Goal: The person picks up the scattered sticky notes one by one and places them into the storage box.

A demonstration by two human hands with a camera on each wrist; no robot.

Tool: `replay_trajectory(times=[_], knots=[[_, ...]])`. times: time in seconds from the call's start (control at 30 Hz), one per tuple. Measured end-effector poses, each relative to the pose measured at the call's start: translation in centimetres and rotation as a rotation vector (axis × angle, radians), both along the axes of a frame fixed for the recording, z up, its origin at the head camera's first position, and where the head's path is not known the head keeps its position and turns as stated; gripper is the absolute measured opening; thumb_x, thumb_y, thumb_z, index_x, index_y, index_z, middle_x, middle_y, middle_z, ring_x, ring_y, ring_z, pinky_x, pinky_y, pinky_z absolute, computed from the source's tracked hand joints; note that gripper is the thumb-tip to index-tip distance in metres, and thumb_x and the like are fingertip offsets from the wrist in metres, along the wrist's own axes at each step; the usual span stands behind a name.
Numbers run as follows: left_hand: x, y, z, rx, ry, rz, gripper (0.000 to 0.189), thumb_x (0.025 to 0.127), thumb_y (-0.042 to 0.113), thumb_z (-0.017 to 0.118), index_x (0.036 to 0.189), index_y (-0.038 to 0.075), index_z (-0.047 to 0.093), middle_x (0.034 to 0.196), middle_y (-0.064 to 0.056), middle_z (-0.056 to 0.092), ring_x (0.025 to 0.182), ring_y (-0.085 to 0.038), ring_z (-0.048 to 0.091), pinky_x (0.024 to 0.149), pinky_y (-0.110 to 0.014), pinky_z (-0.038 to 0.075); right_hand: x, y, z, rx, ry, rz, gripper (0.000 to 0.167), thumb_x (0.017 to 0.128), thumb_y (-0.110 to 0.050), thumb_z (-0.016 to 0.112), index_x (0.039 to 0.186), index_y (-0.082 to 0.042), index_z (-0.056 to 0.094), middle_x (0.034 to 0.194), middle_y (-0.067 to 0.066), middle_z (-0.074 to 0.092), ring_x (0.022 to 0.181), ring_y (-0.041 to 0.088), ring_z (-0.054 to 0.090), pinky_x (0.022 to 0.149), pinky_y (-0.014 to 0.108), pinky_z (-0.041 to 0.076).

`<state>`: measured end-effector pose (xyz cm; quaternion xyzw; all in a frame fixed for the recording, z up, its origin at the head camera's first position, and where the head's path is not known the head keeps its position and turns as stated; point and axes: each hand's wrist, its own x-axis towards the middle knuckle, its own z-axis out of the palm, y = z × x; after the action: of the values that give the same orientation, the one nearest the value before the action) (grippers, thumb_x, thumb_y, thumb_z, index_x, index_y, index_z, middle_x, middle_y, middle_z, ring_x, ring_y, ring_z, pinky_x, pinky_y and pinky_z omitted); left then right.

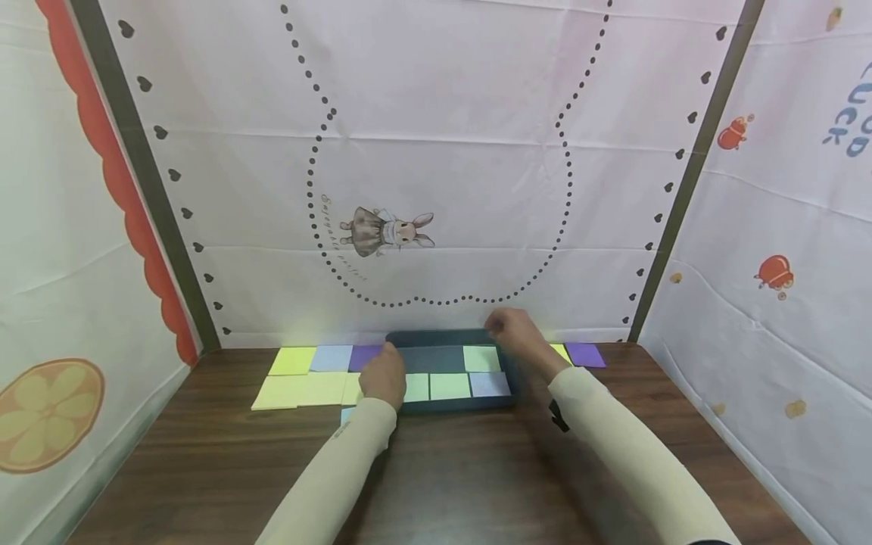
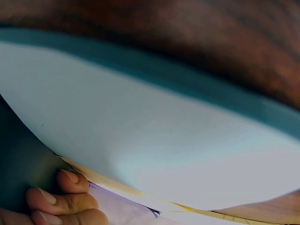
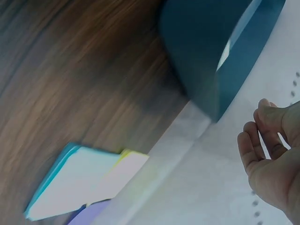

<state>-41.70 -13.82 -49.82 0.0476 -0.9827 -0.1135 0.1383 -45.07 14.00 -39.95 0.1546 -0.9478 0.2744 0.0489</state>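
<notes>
A dark teal box stands near the back wall, with pale green pads of sticky notes and a pale blue pad inside. My left hand is at its left side. In the left wrist view, curled fingers grip at the box's dark side wall, with the thumb out of sight. Above the box's back right corner is my right hand. Its fingers are loosely bent and nothing shows between them in the right wrist view, apart from the box.
Left of the box lie yellow pads, a light blue pad and a purple pad. Another purple pad lies right of it, beside a yellow one. A printed cloth walls in the wooden table.
</notes>
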Motion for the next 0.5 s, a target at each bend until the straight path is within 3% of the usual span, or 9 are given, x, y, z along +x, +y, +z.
replay_trajectory(times=[0.17, 0.23, 0.33, 0.5], knots=[[-2.5, -0.6, -2.7, -0.037, 0.008, -0.004, 0.025, 0.108, 0.01, 0.066, 0.124, -0.008, 0.058, 0.061, -0.009, 0.057, 0.05, -0.022, 0.061, 0.04, -0.041, 0.052, -0.1, 2.4, -0.6, 0.029, 0.03, -0.031, 0.025, 0.098, 0.006, 0.067, 0.12, 0.003, 0.08, 0.119, 0.019, 0.08, 0.11, 0.033, 0.074, 0.103, 0.053, 0.063], [-3.0, -0.8, -3.2, -0.049, 0.021, -0.008, 0.023, 0.108, 0.01, 0.065, 0.122, -0.007, 0.058, 0.06, -0.009, 0.056, 0.049, -0.021, 0.06, 0.039, -0.041, 0.051, -0.2, 3.3, -0.8, 0.04, 0.037, -0.048, 0.025, 0.096, 0.007, 0.068, 0.117, 0.003, 0.08, 0.117, 0.02, 0.081, 0.108, 0.034, 0.074, 0.102, 0.053, 0.063], [-3.1, -0.8, -3.3, -0.03, 0.034, -0.012, 0.021, 0.107, 0.009, 0.065, 0.119, -0.007, 0.058, 0.059, -0.009, 0.055, 0.049, -0.022, 0.06, 0.039, -0.042, 0.052, -0.2, 4.5, -1.3, 0.043, 0.03, -0.067, 0.026, 0.095, 0.007, 0.068, 0.117, 0.003, 0.08, 0.116, 0.02, 0.081, 0.107, 0.034, 0.073, 0.1, 0.053, 0.064], [-2.3, -0.6, -2.4, 0.02, 0.024, -0.011, 0.017, 0.108, 0.008, 0.065, 0.116, -0.005, 0.059, 0.062, -0.011, 0.058, 0.052, -0.025, 0.063, 0.045, -0.047, 0.058, 0.2, 6.7, -1.7, 0.054, 0.005, -0.071, 0.025, 0.099, 0.006, 0.067, 0.12, 0.005, 0.079, 0.118, 0.022, 0.08, 0.108, 0.035, 0.074, 0.098, 0.053, 0.064]])
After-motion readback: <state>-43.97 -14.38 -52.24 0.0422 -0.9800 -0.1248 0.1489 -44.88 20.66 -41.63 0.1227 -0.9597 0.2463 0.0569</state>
